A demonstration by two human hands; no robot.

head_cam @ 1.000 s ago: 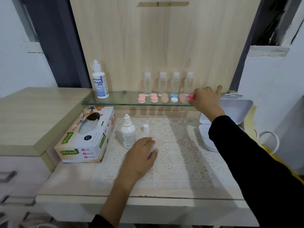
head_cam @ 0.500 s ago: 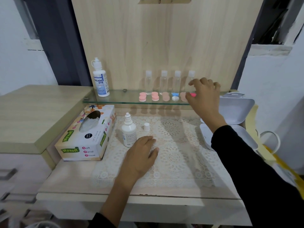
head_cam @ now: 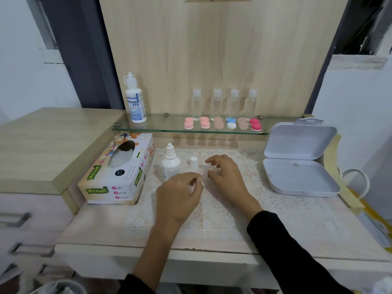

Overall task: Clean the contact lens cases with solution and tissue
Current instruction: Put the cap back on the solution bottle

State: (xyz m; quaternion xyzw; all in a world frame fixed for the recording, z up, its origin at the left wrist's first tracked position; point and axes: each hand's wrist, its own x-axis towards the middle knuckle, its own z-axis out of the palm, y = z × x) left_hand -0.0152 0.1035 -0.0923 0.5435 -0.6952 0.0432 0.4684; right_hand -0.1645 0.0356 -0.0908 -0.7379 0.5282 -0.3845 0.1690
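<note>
Far left on the counter (head_cam: 95,225) there's the tissue box (head_cam: 118,172), lying at an angle, with a tissue showing in the oval opening. Above it, the big solution bottle (head_cam: 135,102) stands upright at the left end of the glass shelf (head_cam: 169,129).

Down on the lace mat (head_cam: 212,223), the small dropper bottle (head_cam: 170,164) is upright and uncapped, and its little white cap (head_cam: 193,162) sits just beside it to the right.

The left hand (head_cam: 180,194) is right in front of that bottle with its fingers curled in toward the thumb. Honestly can't tell if that grip has anything in it.

The lens cases (head_cam: 220,123) are all up on the shelf in a row, six twin-cap ones: two pink, a beige, a blue-and-white, another beige, and a red one (head_cam: 255,124) at the right end. Four clear bottles (head_cam: 224,102) stand behind them.

The right hand (head_cam: 229,179) hovers over the mat near the cap, fingers loosely bent, grip slack with nothing in it.

Far right, a white hinged box (head_cam: 301,164) sits open.
</note>
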